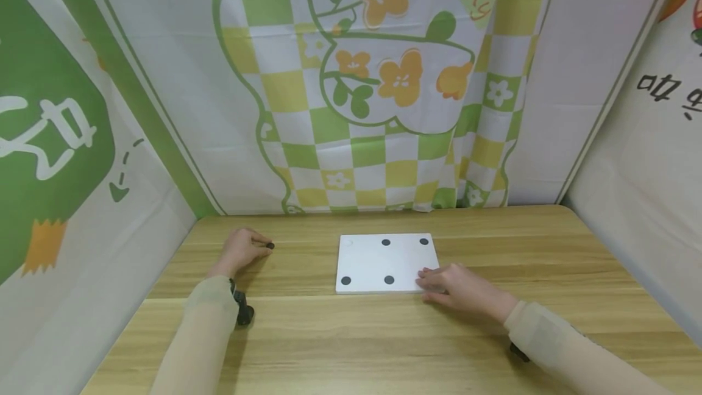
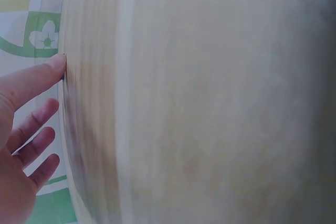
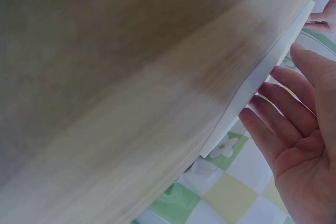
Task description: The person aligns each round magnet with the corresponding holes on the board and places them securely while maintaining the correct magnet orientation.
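Observation:
A small black disc [image 1: 270, 245] is pinched between the thumb and fingertips of my left hand [image 1: 241, 250], low over the left part of the table. In the left wrist view the disc is mostly hidden behind the thumb, and the other fingers are spread. A white rectangular board [image 1: 364, 261] lies flat to the right of that hand, with several dark round spots on it and a faint pale circle in its far left corner. At the board's near right corner, my right hand [image 1: 457, 285] has its fingers over the edge, loosely extended, covering that corner.
The wood-grain table [image 1: 351, 346] reaches back to a patterned cloth [image 1: 373, 157] hanging behind it. Printed cloth walls stand along the left and right sides. Each wrist wears a small black device.

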